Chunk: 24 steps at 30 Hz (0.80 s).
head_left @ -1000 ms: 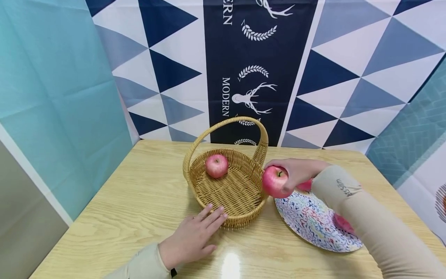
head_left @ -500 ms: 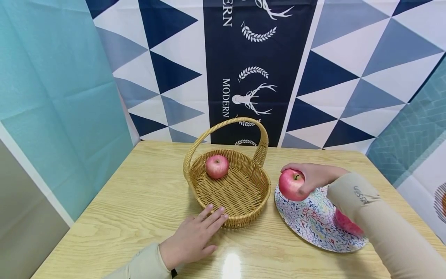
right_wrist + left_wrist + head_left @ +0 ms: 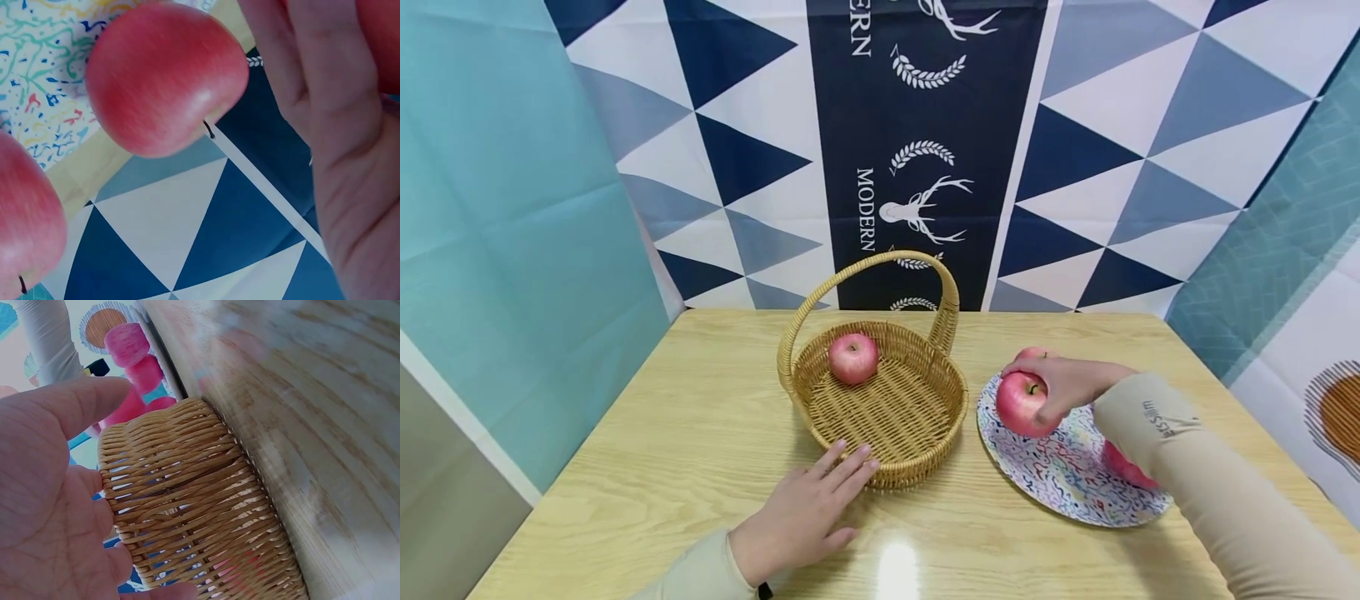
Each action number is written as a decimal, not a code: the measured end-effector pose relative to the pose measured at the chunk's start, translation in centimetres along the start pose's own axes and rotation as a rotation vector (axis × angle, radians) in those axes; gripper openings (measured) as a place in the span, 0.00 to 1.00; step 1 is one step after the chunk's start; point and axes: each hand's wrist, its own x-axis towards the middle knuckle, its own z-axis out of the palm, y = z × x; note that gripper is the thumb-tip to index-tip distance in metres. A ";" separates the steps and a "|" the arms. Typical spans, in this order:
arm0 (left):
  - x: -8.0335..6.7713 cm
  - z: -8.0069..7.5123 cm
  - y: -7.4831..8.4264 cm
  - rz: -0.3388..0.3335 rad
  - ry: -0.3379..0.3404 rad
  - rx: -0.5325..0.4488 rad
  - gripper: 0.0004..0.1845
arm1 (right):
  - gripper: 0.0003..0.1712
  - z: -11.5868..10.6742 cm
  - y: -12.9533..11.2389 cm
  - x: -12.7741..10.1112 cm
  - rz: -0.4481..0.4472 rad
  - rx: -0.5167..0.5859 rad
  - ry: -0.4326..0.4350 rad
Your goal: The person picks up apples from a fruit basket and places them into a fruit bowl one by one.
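Note:
My right hand (image 3: 1067, 385) grips a pink-red apple (image 3: 1024, 406) over the left part of a patterned round plate (image 3: 1052, 467). Whether this apple touches the plate I cannot tell. Behind it, a second apple (image 3: 1033, 353) is partly hidden by the hand. Another apple (image 3: 1123, 467) on the plate is half covered by the right sleeve. A wicker basket (image 3: 880, 417) with a tall handle stands at the middle, one apple (image 3: 853, 359) inside at its back left. With straight fingers my left hand (image 3: 801, 517) touches the basket's near rim.
The light wood table (image 3: 700, 417) carries basket and plate side by side, with a narrow gap between them. A patterned cloth (image 3: 917, 167) hangs behind the table's back edge. The basket's handle (image 3: 865, 265) arches high over it.
My right hand has carried its apple rightwards from beside the basket's right rim to over the plate, then slightly lower. The left hand stays at the rim. The head view has shifted a little.

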 end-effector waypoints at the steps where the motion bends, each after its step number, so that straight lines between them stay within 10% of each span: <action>1: -0.1 0.1 0.0 -0.001 0.005 0.003 0.40 | 0.47 0.1 -0.1 0.1 0.006 -0.006 -0.008; 24: 0.1 0.0 0.2 -0.018 0.005 0.006 0.40 | 0.43 1.8 -0.5 3.0 -0.033 -0.242 -0.032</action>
